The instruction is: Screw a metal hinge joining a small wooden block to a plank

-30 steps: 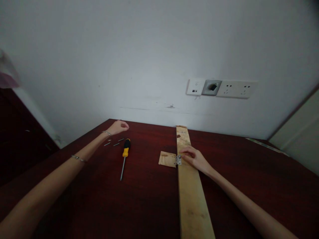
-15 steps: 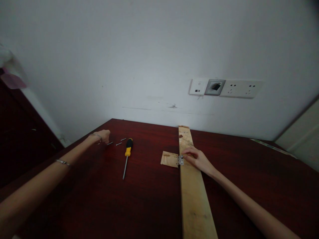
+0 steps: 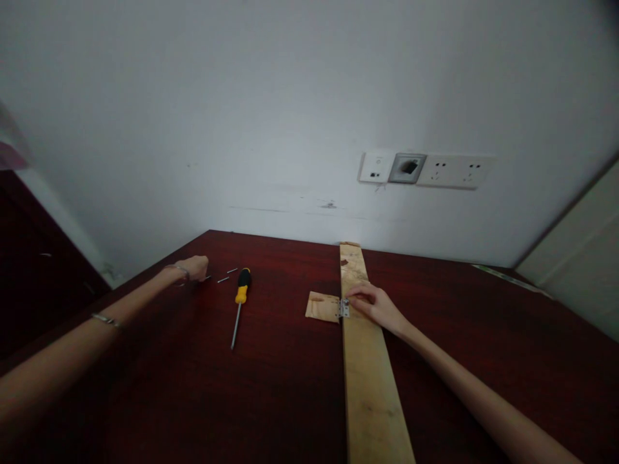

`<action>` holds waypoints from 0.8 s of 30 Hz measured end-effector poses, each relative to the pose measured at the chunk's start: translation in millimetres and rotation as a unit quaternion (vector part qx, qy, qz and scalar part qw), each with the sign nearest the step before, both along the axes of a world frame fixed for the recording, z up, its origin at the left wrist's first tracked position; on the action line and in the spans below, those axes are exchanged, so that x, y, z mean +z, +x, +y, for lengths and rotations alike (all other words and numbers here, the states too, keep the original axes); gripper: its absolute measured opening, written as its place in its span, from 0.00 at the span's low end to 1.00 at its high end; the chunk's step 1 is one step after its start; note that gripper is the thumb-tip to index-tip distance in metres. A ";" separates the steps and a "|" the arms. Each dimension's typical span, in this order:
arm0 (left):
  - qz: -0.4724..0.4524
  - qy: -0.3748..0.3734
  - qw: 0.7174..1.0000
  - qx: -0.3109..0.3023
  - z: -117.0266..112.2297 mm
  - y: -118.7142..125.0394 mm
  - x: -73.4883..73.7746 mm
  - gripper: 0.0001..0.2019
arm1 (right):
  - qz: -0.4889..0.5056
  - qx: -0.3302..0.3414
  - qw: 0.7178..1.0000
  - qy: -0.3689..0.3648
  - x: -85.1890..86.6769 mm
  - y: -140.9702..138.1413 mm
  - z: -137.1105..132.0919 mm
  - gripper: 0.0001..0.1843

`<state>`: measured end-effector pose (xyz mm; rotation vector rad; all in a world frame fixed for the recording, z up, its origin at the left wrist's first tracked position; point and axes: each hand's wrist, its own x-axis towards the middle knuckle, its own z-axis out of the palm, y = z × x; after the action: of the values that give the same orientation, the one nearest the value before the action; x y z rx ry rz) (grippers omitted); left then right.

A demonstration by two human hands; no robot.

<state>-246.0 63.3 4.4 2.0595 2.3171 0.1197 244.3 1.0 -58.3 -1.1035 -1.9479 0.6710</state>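
My right hand (image 3: 374, 304) lies on a long pale wooden plank (image 3: 367, 374), fingertips pressing beside a small metal hinge (image 3: 344, 308) that joins the plank to a small wooden piece (image 3: 322, 307). My left hand (image 3: 195, 267) is closed in a loose fist at the far left of the dark red table (image 3: 271, 386), right beside a few small screws (image 3: 223, 279). What the fist holds is hidden. A screwdriver (image 3: 238, 303) with a yellow and black handle lies between the screws and the small wooden piece.
A white wall rises behind the table with a row of sockets (image 3: 425, 169), one with a broken grey plate. Dark furniture (image 3: 29, 258) stands at the left, and a pale panel (image 3: 580, 270) leans at the right.
My left hand drew back from the far edge toward the left, past the screws, and stays closed. My right hand has stayed on the plank by the hinge.
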 end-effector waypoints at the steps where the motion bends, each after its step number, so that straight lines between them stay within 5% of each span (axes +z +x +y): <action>1: 0.016 -0.028 0.999 0.004 -0.1 0.8 0.9 0.06 | -0.001 0.002 1.000 -0.002 0.2 0.2 0.1 0.09; 6: 0.071 -0.084 0.994 0.001 5.0 3.9 10.1 0.04 | -0.001 -0.004 1.000 -0.013 2.6 0.4 -0.2 0.08; 11: 0.043 -0.042 0.996 -0.060 19.0 27.4 24.0 0.06 | 0.019 -0.010 0.999 -0.029 4.8 -0.2 -0.6 0.09; 17: -0.131 0.095 0.964 -0.211 14.9 119.4 28.6 0.07 | 0.041 -0.013 0.999 -0.032 5.1 -1.8 -0.8 0.09; 21: -0.312 0.139 0.885 -0.315 -1.0 190.5 14.6 0.06 | 0.069 -0.017 0.997 -0.026 5.5 -4.9 -2.1 0.10; 24: -0.408 0.116 0.840 -0.338 -14.3 232.1 1.4 0.06 | 0.099 -0.027 0.995 -0.003 8.4 -7.9 -4.3 0.11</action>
<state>-13.9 49.0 5.8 2.1603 1.0586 1.0396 236.4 -3.4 -49.9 -1.0488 -1.7432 0.7294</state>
